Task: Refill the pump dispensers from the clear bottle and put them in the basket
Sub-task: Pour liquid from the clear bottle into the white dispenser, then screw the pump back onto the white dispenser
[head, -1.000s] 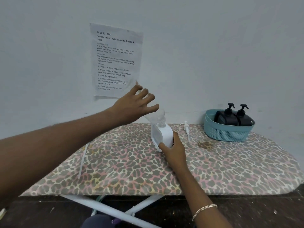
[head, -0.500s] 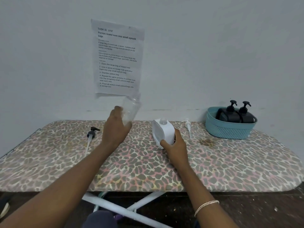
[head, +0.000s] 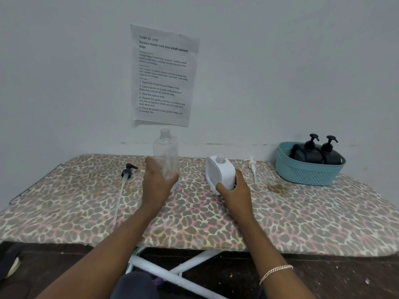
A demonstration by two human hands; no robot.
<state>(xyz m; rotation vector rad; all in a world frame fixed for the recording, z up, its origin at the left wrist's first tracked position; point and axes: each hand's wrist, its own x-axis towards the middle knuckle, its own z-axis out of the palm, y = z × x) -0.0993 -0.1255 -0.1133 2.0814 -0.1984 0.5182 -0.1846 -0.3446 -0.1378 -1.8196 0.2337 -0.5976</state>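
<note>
My left hand (head: 157,184) grips the clear bottle (head: 165,154), which stands upright and uncapped on the leopard-print board (head: 280,216). My right hand (head: 235,192) holds the white dispenser (head: 219,173) by its lower right side; its neck is open, with no pump on it. A white pump head (head: 252,167) lies just right of the dispenser. A black pump with a long tube (head: 126,176) lies left of the clear bottle. Two black pump dispensers (head: 317,153) stand inside the teal basket (head: 308,173) at the back right.
A printed sheet (head: 164,74) is taped to the wall behind the bottle. A brown stain (head: 277,188) marks the cover in front of the basket. The board's white legs (head: 172,268) cross below its front edge, over a dark floor.
My left hand has swung the clear bottle back from above the white dispenser, turned it upright and lowered it onto the board to the dispenser's left. My right hand has kept its hold.
</note>
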